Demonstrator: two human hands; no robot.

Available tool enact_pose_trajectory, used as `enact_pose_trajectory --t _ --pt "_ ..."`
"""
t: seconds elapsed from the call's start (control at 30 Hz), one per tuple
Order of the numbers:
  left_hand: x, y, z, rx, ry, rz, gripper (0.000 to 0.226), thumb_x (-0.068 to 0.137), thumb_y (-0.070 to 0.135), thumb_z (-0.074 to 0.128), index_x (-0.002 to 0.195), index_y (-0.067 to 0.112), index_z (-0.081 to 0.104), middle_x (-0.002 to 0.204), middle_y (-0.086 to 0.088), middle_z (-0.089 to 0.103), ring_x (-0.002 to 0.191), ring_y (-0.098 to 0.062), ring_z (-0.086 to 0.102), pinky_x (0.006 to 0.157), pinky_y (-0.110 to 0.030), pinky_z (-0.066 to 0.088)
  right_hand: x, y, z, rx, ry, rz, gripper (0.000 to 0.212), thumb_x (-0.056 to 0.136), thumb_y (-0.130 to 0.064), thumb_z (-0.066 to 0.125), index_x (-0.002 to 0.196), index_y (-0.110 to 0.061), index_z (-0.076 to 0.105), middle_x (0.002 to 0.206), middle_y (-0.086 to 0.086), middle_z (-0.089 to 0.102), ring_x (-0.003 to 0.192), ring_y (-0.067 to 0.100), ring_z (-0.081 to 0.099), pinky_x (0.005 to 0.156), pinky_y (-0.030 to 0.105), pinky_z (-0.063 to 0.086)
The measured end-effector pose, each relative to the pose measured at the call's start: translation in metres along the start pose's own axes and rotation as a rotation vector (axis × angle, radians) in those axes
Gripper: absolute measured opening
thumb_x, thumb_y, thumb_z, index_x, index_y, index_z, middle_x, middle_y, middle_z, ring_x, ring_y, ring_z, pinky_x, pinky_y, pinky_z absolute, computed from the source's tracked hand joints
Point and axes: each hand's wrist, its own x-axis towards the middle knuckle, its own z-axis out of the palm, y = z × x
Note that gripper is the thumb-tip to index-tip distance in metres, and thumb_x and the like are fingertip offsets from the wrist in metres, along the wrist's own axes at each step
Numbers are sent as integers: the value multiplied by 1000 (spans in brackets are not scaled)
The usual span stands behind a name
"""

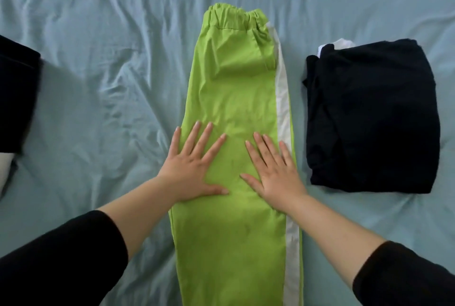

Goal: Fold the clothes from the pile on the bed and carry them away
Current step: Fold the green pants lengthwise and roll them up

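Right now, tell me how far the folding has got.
Done: a black folded bundle lies on the bed sheet. In hand: the green trousers lie lengthwise, left hand and right hand pressing them flat. Left: folding them shorter, possibly the dark garment at the left edge, and carrying everything away.

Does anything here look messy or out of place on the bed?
Nothing serious. A white bit of cloth pokes out from the far corner of the folded dark garment right of the green trousers, and the bed sheet is rumpled. The left hand and right hand lie flat on the trousers.
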Motion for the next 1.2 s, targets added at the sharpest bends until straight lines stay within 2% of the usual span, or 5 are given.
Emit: enact_pose_trajectory --t 0.2,0.33,0.43,0.8,1.2 --pt "39 -26 -70 -709 402 -477 81 87 47 63 152 22 22 153 -9 32 134 -28 40 110 -44 34 49 42 -76 858 348 431 60 93 -25 58 148 -22 33 155 0 28 109 14 61 96 33 49" --pt "93 -42 -121 -1704 242 -753 30 92 13 65 118 3 56 92 -9 59 71 -19 64 57 -26 58 106 72 -122 1672 196 744 61 91 -8 62 145 -13 33 119 10 55 61 15 67 44 20 50" --pt "106 -39 -130 -2032 229 -757 27 94 2 57 116 14 47 96 -5 51 79 -21 68 67 -38 61 124 72 -136 2026 218 762 41 91 -1 61 128 -11 46 102 11 53 62 18 64 43 23 54" --pt "-20 0 -83 -1853 296 -397 27 90 -2 57 87 19 75 87 -1 76 80 -10 72 69 -21 57 3 40 -99 1927 241 584 25 91 5 51 93 -15 66 79 -1 72 75 13 67 69 26 56" --pt "-53 27 -23 -1845 280 -805 21 90 18 54 78 24 71 89 5 66 81 -8 65 60 -28 57 -51 -3 -35 1947 485 1117 17 90 -11 48 93 -14 64 80 1 62 64 13 63 45 23 49"
